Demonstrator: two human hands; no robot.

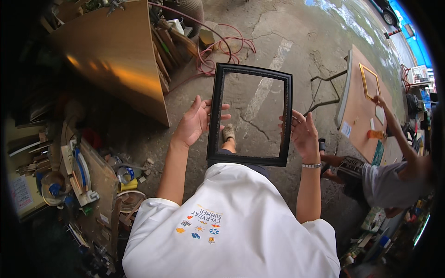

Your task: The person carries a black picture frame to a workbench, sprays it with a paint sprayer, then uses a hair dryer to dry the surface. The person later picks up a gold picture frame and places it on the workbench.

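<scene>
A black picture frame hangs in front of me at waist height, with an ornate inner edge. Its middle is see-through, so the concrete floor and my shoe show through it. My left hand grips its left side, the fingers passing behind the bar and their tips showing inside the opening. On the opposite side, my right hand holds the right bar in the same way, thumb raised outside. A metal bracelet circles my right wrist.
At the right, a co-worker reaches over a folding table toward a gold frame. A large wooden board leans at the upper left. Red hose lies on the floor. A cluttered workbench stands left.
</scene>
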